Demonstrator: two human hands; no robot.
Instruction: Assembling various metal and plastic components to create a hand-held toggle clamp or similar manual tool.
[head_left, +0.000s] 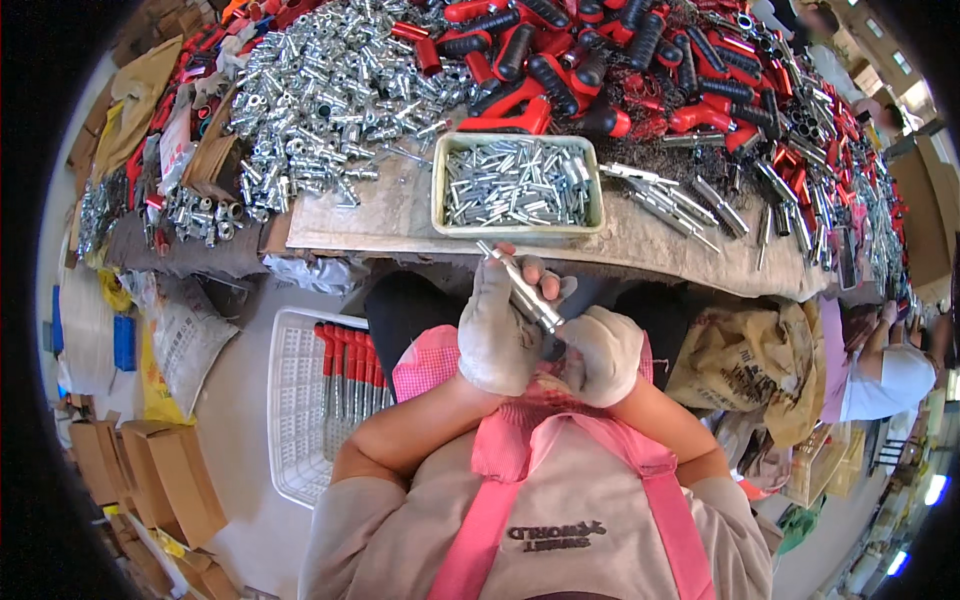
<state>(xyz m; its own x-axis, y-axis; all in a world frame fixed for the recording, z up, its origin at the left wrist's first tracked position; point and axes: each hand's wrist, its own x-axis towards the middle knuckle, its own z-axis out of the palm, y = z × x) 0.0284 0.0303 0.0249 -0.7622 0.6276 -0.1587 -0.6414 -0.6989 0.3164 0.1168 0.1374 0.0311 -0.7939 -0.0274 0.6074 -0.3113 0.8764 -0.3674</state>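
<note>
My gloved left hand point(497, 338) is closed around a shiny metal cylinder point(536, 303), its bare fingertips wrapped over the far side. A thin rod sticks out of the cylinder's upper left end. My gloved right hand point(603, 355) is curled closed right against the lower end; what its fingers hold, if anything, is hidden. Just beyond both hands, on the bench edge, stands a cream plastic tray point(519, 230) full of short metal pins point(515, 185).
A large heap of silver fittings point(330, 90) covers the bench's left; red-and-black grips point(550, 75) lie behind the tray. Metal tubes with rods point(670, 205) lie to its right. A white crate point(290, 400) with red-handled tools point(345, 360) stands at lower left, sacks point(745, 360) at right.
</note>
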